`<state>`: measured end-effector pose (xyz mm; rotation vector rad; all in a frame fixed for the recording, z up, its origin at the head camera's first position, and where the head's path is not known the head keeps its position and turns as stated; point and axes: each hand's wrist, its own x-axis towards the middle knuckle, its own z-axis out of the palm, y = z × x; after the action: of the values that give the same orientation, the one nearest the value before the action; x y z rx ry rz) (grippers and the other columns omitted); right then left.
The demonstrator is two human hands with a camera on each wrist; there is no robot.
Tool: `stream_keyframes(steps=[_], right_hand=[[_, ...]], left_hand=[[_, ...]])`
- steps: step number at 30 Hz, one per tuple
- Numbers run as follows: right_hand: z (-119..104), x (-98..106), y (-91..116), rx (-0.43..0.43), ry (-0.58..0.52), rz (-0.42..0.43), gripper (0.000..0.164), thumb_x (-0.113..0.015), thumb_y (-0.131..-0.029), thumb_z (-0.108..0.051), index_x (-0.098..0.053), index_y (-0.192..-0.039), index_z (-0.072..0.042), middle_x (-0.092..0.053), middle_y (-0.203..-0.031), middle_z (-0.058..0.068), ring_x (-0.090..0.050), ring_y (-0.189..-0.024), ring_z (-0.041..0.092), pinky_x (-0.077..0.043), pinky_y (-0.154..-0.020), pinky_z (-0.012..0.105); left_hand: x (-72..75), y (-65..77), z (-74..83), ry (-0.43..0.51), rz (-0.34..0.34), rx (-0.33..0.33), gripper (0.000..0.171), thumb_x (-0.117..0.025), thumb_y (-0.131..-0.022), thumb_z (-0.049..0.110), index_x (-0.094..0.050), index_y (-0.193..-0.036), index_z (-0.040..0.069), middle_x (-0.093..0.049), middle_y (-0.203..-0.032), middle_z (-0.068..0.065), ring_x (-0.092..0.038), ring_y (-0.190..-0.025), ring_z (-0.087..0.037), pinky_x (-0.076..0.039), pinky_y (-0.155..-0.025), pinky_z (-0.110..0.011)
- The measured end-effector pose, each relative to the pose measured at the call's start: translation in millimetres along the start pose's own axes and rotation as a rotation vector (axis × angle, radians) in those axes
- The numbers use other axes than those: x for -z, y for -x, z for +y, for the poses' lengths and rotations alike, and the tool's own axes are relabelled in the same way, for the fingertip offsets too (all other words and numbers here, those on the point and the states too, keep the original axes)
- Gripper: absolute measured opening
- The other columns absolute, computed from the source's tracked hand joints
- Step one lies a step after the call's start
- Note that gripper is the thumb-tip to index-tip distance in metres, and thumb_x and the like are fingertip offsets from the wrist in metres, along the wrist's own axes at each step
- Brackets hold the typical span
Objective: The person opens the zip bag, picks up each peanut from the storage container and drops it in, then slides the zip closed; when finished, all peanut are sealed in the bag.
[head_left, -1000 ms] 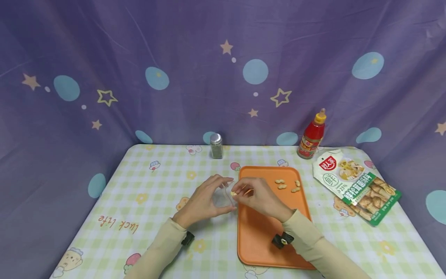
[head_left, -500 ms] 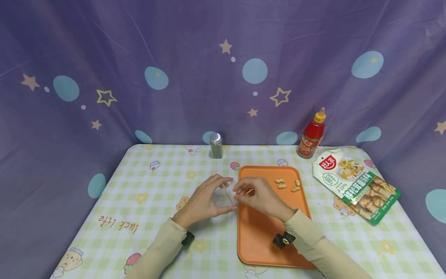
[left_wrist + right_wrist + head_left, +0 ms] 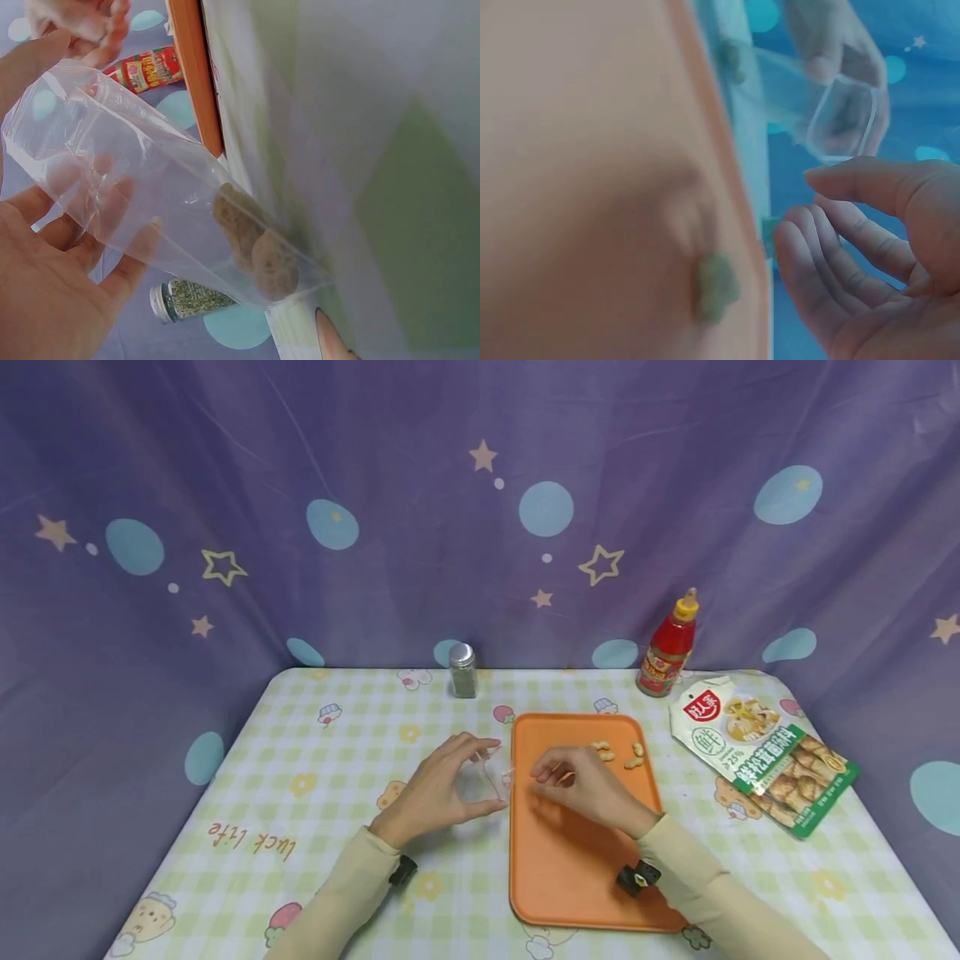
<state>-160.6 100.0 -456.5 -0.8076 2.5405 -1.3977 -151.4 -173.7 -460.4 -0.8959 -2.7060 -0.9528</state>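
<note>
My left hand [image 3: 435, 789] holds a clear plastic zip bag [image 3: 150, 165] upright, thumb and fingers spreading its mouth. At the bottom of the bag lie a few unshelled peanuts [image 3: 259, 247]. Over the left part of the orange tray [image 3: 558, 877] hovers my right hand [image 3: 588, 785], just to the right of the bag. Its fingers [image 3: 795, 240] are loosely bent, the thumb stands apart, and nothing shows between them. Several peanuts [image 3: 634, 762] rest at the far right of the tray, some partly hidden behind the right hand.
A glass jar of green flakes [image 3: 464, 677] stands at the back edge, left of the tray. Further right are a red sauce bottle [image 3: 666, 652] with a yellow cap and a green-and-white mushroom packet [image 3: 765, 752]. A checked cloth [image 3: 337, 777] covers the table.
A peanut in my right fingertips at the bag's mouth is out of sight now. The right hand has drawn back to the right over the tray; the left hand keeps its place.
</note>
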Motion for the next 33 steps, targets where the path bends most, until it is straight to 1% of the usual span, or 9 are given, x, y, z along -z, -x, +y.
stream_keyframes(steps=[4, 9, 16, 20, 25, 29, 33], right_hand=[[13.7, 1.5, 7.7, -0.018, 0.036, -0.001, 0.009, -0.080, -0.090, -0.006, -0.076, -0.097, -0.009, -0.075, -0.088, -0.002, -0.067, -0.080, 0.006, -0.058, -0.073, 0.024], [22.9, 4.6, 15.2, -0.024, 0.044, 0.004, 0.010, -0.081, -0.088, -0.004, -0.076, -0.096, -0.009, -0.075, -0.087, 0.000, -0.067, -0.078, 0.005, -0.058, -0.071, 0.023], [28.7, 11.1, 21.2, -0.010, 0.062, 0.027, 0.017, -0.082, -0.085, 0.002, -0.076, -0.097, -0.008, -0.077, -0.090, 0.005, -0.068, -0.080, 0.010, -0.057, -0.070, 0.023], [30.9, 14.0, 22.6, -0.019, 0.098, 0.041, 0.021, -0.084, -0.082, 0.002, -0.077, -0.097, -0.010, -0.077, -0.088, 0.003, -0.069, -0.080, 0.012, -0.057, -0.070, 0.024], [35.8, 16.3, 25.1, -0.011, 0.166, 0.050, 0.020, -0.085, -0.083, -0.002, -0.078, -0.097, -0.014, -0.077, -0.091, -0.001, -0.070, -0.083, 0.014, -0.056, -0.073, 0.025], [40.5, 17.1, 28.2, 0.011, 0.196, 0.050, 0.016, -0.085, -0.083, -0.003, -0.078, -0.095, -0.012, -0.077, -0.088, -0.001, -0.068, -0.080, 0.008, -0.055, -0.071, 0.024], [43.0, 17.1, 30.6, -0.002, 0.189, 0.030, 0.013, -0.084, -0.085, -0.004, -0.078, -0.093, -0.012, -0.074, -0.083, -0.003, -0.063, -0.073, 0.001, -0.053, -0.065, 0.020]], left_hand=[[0.4, 0.0, -0.5, 0.010, -0.007, 0.011, 0.081, -0.089, -0.078, 0.053, -0.056, -0.148, 0.029, -0.067, -0.123, 0.000, -0.061, -0.108, -0.013, -0.055, -0.096, -0.035], [0.5, 0.3, -0.7, 0.001, -0.006, 0.006, 0.081, -0.089, -0.078, 0.052, -0.056, -0.147, 0.027, -0.067, -0.124, 0.000, -0.062, -0.108, -0.014, -0.055, -0.096, -0.036], [0.4, 1.1, -0.5, -0.015, 0.017, -0.019, 0.081, -0.089, -0.078, 0.052, -0.057, -0.147, 0.025, -0.067, -0.121, 0.000, -0.061, -0.108, -0.013, -0.056, -0.095, -0.037], [0.6, 0.9, 0.0, -0.022, 0.026, -0.023, 0.081, -0.090, -0.077, 0.052, -0.057, -0.146, 0.026, -0.066, -0.120, 0.001, -0.061, -0.107, -0.011, -0.056, -0.095, -0.036], [0.4, 0.9, -0.1, -0.013, 0.022, -0.017, 0.080, -0.090, -0.078, 0.052, -0.057, -0.146, 0.026, -0.067, -0.120, 0.001, -0.062, -0.107, -0.014, -0.056, -0.094, -0.036], [0.7, 1.1, 0.5, 0.000, 0.013, -0.011, 0.080, -0.089, -0.078, 0.052, -0.057, -0.147, 0.026, -0.067, -0.121, 0.000, -0.062, -0.107, -0.017, -0.056, -0.094, -0.036], [0.9, 0.7, 1.1, -0.007, 0.023, -0.027, 0.080, -0.089, -0.078, 0.051, -0.057, -0.147, 0.025, -0.067, -0.120, 0.000, -0.063, -0.106, -0.019, -0.056, -0.094, -0.036]])
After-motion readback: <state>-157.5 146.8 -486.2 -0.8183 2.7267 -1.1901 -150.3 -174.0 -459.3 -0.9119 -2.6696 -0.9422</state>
